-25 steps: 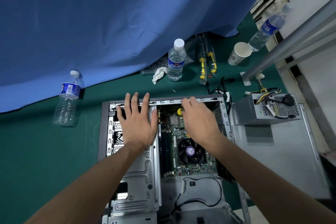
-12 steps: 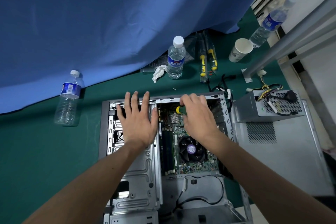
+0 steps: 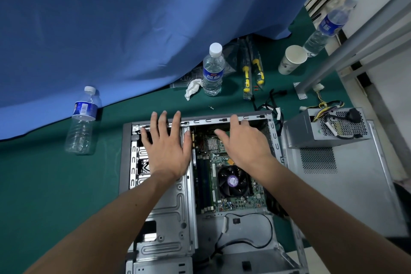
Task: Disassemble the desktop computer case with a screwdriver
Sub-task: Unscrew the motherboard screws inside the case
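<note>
The left hand (image 3: 165, 151) lies flat, fingers straight and spread, pressing on the metal drive cage (image 3: 171, 207) of the open computer case (image 3: 126, 162). The right hand (image 3: 245, 143) hovers over the motherboard (image 3: 209, 176) with fingers stretched to the case's far rim; whether it holds anything underneath cannot be told. The case lies on its side on the green mat (image 3: 44, 184), with the CPU fan (image 3: 232, 181) at five o'clock from the left hand. At three o'clock of the case, the removed power supply (image 3: 329, 131) rests on the side panel (image 3: 347, 189). Farther off at twelve o'clock stand a water bottle (image 3: 213, 71) and yellow-handled screwdrivers (image 3: 252, 73); a paper cup (image 3: 291, 59) lies at one o'clock.
</note>
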A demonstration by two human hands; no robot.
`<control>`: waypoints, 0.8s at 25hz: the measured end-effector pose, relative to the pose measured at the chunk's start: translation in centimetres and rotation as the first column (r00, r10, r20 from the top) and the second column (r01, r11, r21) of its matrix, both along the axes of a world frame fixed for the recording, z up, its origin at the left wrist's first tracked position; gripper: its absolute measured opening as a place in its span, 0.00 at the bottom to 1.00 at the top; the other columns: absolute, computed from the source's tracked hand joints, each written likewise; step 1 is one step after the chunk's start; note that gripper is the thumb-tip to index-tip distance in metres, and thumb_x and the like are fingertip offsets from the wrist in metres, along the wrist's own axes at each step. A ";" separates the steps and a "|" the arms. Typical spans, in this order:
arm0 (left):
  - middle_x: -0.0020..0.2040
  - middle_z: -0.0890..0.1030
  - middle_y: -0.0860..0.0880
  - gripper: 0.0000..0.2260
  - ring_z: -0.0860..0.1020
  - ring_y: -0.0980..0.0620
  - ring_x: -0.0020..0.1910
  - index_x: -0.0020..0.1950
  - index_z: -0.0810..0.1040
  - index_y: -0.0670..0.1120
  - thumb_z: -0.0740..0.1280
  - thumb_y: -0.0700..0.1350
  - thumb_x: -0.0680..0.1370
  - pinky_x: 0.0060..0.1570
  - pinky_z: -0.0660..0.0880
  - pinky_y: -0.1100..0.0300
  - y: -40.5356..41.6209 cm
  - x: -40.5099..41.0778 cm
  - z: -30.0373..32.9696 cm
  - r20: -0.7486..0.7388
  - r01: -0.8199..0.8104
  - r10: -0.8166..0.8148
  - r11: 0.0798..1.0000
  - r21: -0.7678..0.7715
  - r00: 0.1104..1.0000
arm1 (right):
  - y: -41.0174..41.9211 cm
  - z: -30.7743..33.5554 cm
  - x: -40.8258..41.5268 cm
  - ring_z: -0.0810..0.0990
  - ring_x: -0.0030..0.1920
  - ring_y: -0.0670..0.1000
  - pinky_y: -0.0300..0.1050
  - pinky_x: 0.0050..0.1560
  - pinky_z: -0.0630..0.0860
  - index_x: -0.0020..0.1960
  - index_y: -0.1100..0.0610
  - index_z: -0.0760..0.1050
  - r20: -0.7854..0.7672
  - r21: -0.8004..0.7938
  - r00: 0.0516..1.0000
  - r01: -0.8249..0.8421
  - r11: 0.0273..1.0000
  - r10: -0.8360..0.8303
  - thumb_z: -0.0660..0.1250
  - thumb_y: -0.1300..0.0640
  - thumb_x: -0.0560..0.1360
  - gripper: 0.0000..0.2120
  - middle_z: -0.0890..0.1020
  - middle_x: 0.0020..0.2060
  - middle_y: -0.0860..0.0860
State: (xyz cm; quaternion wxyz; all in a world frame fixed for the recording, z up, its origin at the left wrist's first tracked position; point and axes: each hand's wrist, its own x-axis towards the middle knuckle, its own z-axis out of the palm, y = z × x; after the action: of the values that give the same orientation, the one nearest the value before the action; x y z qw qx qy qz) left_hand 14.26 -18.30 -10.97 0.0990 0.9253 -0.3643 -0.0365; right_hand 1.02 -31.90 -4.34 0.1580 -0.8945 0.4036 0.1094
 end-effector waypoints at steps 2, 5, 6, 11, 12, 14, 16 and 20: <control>0.77 0.59 0.46 0.25 0.46 0.47 0.79 0.79 0.56 0.56 0.45 0.61 0.82 0.74 0.44 0.40 0.0 0.0 0.0 -0.007 0.002 -0.002 1.000 0.002 1.000 | 0.1 -0.3 -0.4 0.73 0.42 0.55 0.46 0.34 0.69 0.63 0.56 0.64 0.039 -0.063 0.998 -0.053 0.997 0.055 0.57 0.51 0.83 0.13 0.74 0.53 0.54; 0.77 0.59 0.45 0.25 0.46 0.47 0.79 0.79 0.56 0.56 0.45 0.61 0.82 0.74 0.44 0.40 0.0 0.0 0.1 -0.012 -0.003 0.003 1.000 0.002 1.000 | 0.1 -0.3 -0.9 0.67 0.55 0.52 0.48 0.49 0.72 0.61 0.53 0.68 0.237 0.008 0.960 -0.153 0.988 0.147 0.67 0.67 0.73 0.20 0.72 0.56 0.49; 0.78 0.59 0.46 0.25 0.46 0.47 0.79 0.79 0.56 0.56 0.45 0.61 0.82 0.74 0.44 0.39 0.0 0.0 0.1 -0.013 -0.002 0.002 1.000 0.003 1.000 | 0.2 -0.2 -0.8 0.66 0.56 0.51 0.48 0.52 0.73 0.61 0.52 0.68 0.281 0.081 0.954 -0.132 0.988 0.104 0.69 0.66 0.72 0.21 0.71 0.57 0.48; 0.78 0.59 0.45 0.25 0.46 0.46 0.79 0.79 0.56 0.56 0.45 0.61 0.82 0.74 0.44 0.39 0.1 0.0 0.0 -0.008 0.001 -0.001 1.000 0.001 1.000 | 0.7 -0.2 -0.1 0.76 0.44 0.58 0.50 0.37 0.70 0.66 0.56 0.62 0.067 -0.010 0.998 -0.007 1.000 0.008 0.52 0.45 0.83 0.18 0.72 0.57 0.57; 0.78 0.59 0.45 0.25 0.46 0.46 0.79 0.79 0.56 0.56 0.45 0.61 0.82 0.74 0.45 0.39 0.1 0.0 0.0 -0.008 0.002 -0.002 1.000 0.002 1.000 | 0.7 -0.2 0.0 0.75 0.43 0.58 0.50 0.38 0.70 0.66 0.56 0.62 0.092 -0.027 0.995 -0.024 0.999 0.026 0.53 0.50 0.84 0.15 0.72 0.57 0.57; 0.77 0.59 0.45 0.25 0.46 0.46 0.79 0.79 0.56 0.56 0.45 0.61 0.82 0.74 0.45 0.38 0.1 0.1 0.0 -0.006 0.001 -0.001 1.000 0.007 1.000 | 0.5 0.0 0.0 0.71 0.51 0.56 0.50 0.47 0.72 0.64 0.55 0.65 0.217 -0.007 0.972 -0.093 0.996 0.092 0.61 0.62 0.80 0.14 0.70 0.57 0.53; 0.77 0.60 0.45 0.25 0.47 0.46 0.79 0.79 0.56 0.56 0.44 0.61 0.82 0.74 0.45 0.39 0.1 0.0 -0.1 0.002 0.001 -0.001 1.000 0.007 1.000 | 0.4 0.1 -0.1 0.66 0.57 0.52 0.47 0.51 0.72 0.61 0.52 0.67 0.292 0.092 0.955 -0.089 0.992 0.059 0.66 0.69 0.73 0.21 0.68 0.57 0.49; 0.77 0.60 0.45 0.25 0.47 0.46 0.79 0.79 0.56 0.56 0.44 0.61 0.82 0.74 0.43 0.40 0.1 0.0 -0.2 0.007 0.003 -0.003 1.000 -0.002 1.000 | 0.5 0.0 0.3 0.70 0.44 0.53 0.47 0.38 0.70 0.62 0.53 0.63 0.124 0.069 0.988 0.080 0.994 -0.088 0.64 0.47 0.79 0.17 0.67 0.55 0.53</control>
State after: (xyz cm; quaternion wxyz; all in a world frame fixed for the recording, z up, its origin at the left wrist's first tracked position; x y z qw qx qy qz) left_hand 14.27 -18.24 -11.14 0.0986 0.9248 -0.3659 -0.0329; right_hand 1.35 -31.41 -4.36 0.2164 -0.8764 0.4263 0.0584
